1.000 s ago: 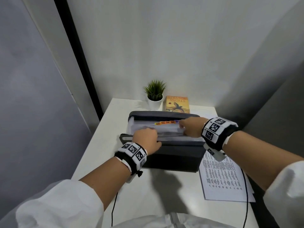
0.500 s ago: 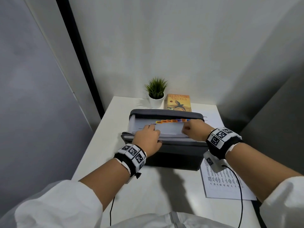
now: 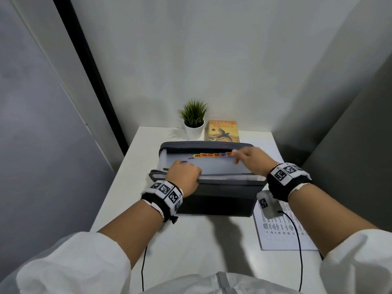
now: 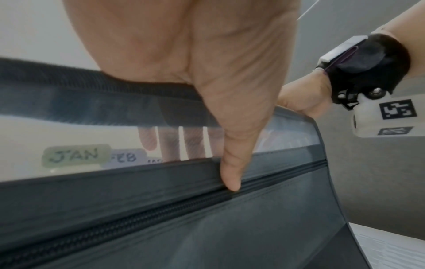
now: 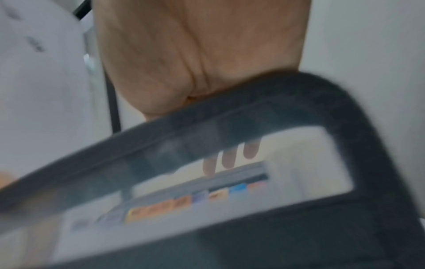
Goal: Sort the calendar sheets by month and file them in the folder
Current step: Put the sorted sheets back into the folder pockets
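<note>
Head view is showing the grey folder (image 3: 214,200) gaping open, both hands' fingers dipping inside; left wrist view alone is revealing the JAN tab (image 4: 76,156), thumb pressing the zipper.

Small office nook – white desk (image 3: 118,187) in corner, potted plant (image 3: 193,119), book (image 3: 222,131), printed sheet (image 3: 282,232).

Grey folder (image 3: 214,196) open on white table (image 3: 127,179) — coloured month tabs (image 3: 210,155) showing. Left hand (image 3: 184,174) gripping near edge, right hand (image 3: 252,161) at tabs' right end. Printed sheet (image 3: 282,232) just right of folder; potted plant (image 3: 194,122), book (image 3: 222,131) behind.
</note>
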